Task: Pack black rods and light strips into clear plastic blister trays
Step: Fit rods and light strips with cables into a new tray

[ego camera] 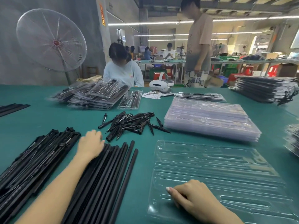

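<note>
An open clear blister tray (pixel 226 168) lies on the green table at the lower right, its slots bare. My right hand (pixel 192 198) rests on the tray's near left part, fingers bent against the plastic and holding nothing. A bundle of long black rods (pixel 111 172) lies left of the tray. My left hand (pixel 91 144) rests on the far ends of those rods, palm down; whether its fingers hold a rod is hidden. Further left sits a pile of black light strips (pixel 32 160).
A heap of short black pointed spikes (pixel 131 124) lies mid-table. A stack of clear trays (pixel 210 120) stands beyond the open one. Packed trays (pixel 95 94) pile at the back left and dark stacks (pixel 265 88) at the far right. A seated person (pixel 123 70) faces me.
</note>
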Action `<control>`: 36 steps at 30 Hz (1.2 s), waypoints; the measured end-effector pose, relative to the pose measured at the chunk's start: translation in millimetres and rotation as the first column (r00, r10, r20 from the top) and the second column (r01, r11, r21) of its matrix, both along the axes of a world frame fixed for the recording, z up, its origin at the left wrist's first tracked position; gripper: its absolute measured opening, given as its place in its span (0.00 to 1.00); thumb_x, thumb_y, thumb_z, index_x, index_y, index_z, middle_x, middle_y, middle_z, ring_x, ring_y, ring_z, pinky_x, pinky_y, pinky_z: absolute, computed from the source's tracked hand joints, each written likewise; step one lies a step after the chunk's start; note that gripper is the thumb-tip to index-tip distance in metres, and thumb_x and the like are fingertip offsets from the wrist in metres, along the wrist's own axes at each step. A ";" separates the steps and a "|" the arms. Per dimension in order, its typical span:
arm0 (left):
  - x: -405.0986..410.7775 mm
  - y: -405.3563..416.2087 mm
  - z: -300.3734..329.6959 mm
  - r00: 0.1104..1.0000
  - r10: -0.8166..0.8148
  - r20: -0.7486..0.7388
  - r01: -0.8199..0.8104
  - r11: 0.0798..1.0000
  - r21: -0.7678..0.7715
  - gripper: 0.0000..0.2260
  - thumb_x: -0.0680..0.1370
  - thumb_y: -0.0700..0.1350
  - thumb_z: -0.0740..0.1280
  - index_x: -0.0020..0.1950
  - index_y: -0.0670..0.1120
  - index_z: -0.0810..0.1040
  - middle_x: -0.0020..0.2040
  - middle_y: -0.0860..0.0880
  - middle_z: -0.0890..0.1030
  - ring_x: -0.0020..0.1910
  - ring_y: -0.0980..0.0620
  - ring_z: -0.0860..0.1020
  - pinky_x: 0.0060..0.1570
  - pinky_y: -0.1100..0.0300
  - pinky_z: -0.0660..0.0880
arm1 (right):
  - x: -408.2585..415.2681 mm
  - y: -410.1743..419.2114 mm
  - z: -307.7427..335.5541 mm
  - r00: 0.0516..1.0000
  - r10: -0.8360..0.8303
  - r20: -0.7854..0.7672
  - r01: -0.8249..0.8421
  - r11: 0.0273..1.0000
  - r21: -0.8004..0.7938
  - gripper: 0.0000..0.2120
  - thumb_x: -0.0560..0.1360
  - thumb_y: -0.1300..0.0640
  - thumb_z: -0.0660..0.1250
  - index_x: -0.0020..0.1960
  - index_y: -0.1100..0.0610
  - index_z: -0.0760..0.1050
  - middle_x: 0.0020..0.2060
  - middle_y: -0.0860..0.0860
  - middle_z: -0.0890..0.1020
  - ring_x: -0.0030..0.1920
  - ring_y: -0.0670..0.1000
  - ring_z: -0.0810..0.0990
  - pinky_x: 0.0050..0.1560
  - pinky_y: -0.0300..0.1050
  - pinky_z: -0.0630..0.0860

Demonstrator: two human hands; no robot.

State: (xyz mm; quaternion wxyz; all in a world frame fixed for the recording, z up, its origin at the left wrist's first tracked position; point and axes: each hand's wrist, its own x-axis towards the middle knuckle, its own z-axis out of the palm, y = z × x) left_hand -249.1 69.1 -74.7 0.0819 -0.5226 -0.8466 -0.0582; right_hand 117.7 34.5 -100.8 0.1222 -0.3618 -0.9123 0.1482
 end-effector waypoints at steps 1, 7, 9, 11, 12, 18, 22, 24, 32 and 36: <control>12.6 6.0 -0.9 0.993 -0.044 0.111 0.046 0.999 -0.019 0.12 0.80 0.53 0.60 0.54 0.46 0.75 0.56 0.46 0.77 0.56 0.46 0.75 0.54 0.54 0.71 | 0.7 -0.4 -0.1 1.000 0.002 -0.008 -0.002 1.000 -0.014 0.24 0.80 0.38 0.49 0.36 0.51 0.70 0.30 0.47 0.75 0.35 0.46 0.71 0.43 0.41 0.69; 43.0 22.0 0.5 0.969 -0.050 0.243 0.111 0.963 -0.244 0.18 0.81 0.61 0.52 0.49 0.47 0.67 0.56 0.45 0.78 0.49 0.47 0.74 0.46 0.55 0.69 | 3.4 1.2 -4.3 0.998 0.004 -0.059 -0.005 1.000 -0.018 0.24 0.80 0.39 0.49 0.36 0.52 0.71 0.35 0.52 0.80 0.37 0.50 0.74 0.44 0.42 0.70; 38.0 19.5 14.3 0.962 0.015 0.272 0.066 0.955 -0.288 0.23 0.80 0.64 0.53 0.56 0.44 0.70 0.62 0.44 0.76 0.56 0.45 0.75 0.52 0.54 0.71 | 4.7 1.1 -6.4 0.996 0.003 -0.093 -0.006 1.000 -0.031 0.24 0.80 0.39 0.50 0.37 0.53 0.73 0.36 0.52 0.81 0.37 0.50 0.76 0.45 0.42 0.71; 34.3 12.8 29.2 0.956 0.099 0.277 0.032 0.901 -0.432 0.29 0.77 0.65 0.58 0.62 0.40 0.72 0.64 0.43 0.76 0.58 0.46 0.77 0.57 0.54 0.73 | 6.2 1.6 -7.8 0.991 -0.007 -0.136 0.001 0.999 -0.045 0.25 0.80 0.39 0.50 0.39 0.56 0.73 0.36 0.52 0.81 0.37 0.51 0.75 0.45 0.42 0.71; 32.6 8.3 33.5 0.957 0.119 0.265 0.039 0.852 -0.523 0.26 0.77 0.63 0.61 0.57 0.39 0.74 0.61 0.42 0.79 0.50 0.48 0.80 0.52 0.56 0.74 | 6.9 2.3 -8.2 0.988 -0.016 -0.151 0.009 0.999 -0.050 0.25 0.80 0.39 0.51 0.39 0.57 0.73 0.35 0.53 0.80 0.37 0.51 0.75 0.44 0.41 0.71; 33.5 -1.4 32.7 0.928 0.138 0.346 0.058 0.864 -0.500 0.06 0.81 0.41 0.61 0.47 0.40 0.68 0.37 0.44 0.79 0.22 0.52 0.77 0.23 0.65 0.71 | 9.0 2.3 -5.2 0.978 -0.017 -0.208 -0.010 0.992 -0.128 0.23 0.80 0.40 0.52 0.38 0.53 0.76 0.32 0.47 0.81 0.34 0.47 0.75 0.37 0.31 0.65; 31.5 -1.2 33.3 0.922 0.170 0.348 0.049 0.840 -0.541 0.14 0.79 0.46 0.66 0.39 0.41 0.66 0.35 0.44 0.75 0.26 0.49 0.78 0.25 0.61 0.73 | 13.1 3.6 -2.8 0.968 -0.007 -0.252 -0.048 0.976 -0.214 0.21 0.81 0.42 0.54 0.38 0.51 0.77 0.30 0.39 0.80 0.33 0.43 0.77 0.38 0.31 0.67; 31.7 0.5 28.7 0.906 0.196 0.375 0.051 0.828 -0.558 0.14 0.79 0.44 0.65 0.38 0.41 0.65 0.34 0.44 0.75 0.24 0.50 0.79 0.22 0.62 0.72 | 16.1 3.5 -1.0 0.962 0.006 -0.272 -0.078 0.964 -0.254 0.22 0.80 0.41 0.54 0.37 0.50 0.78 0.28 0.38 0.79 0.31 0.42 0.77 0.37 0.33 0.67; 42.8 15.2 91.0 0.685 -0.051 0.727 0.191 0.975 -0.112 0.13 0.82 0.46 0.60 0.42 0.39 0.74 0.34 0.44 0.74 0.25 0.51 0.70 0.22 0.65 0.69 | 48.7 22.8 26.1 0.740 -0.287 -0.609 -0.013 0.899 -0.438 0.23 0.75 0.41 0.57 0.33 0.52 0.81 0.22 0.48 0.74 0.24 0.45 0.73 0.28 0.34 0.68; 103.9 21.4 130.8 0.088 -0.297 0.951 -0.014 0.954 0.300 0.11 0.81 0.47 0.60 0.44 0.41 0.74 0.36 0.47 0.74 0.28 0.55 0.75 0.25 0.67 0.74 | 65.7 44.3 42.4 0.642 -0.401 -0.654 -0.188 0.745 -0.640 0.26 0.72 0.36 0.55 0.48 0.54 0.82 0.32 0.54 0.81 0.33 0.51 0.79 0.31 0.39 0.74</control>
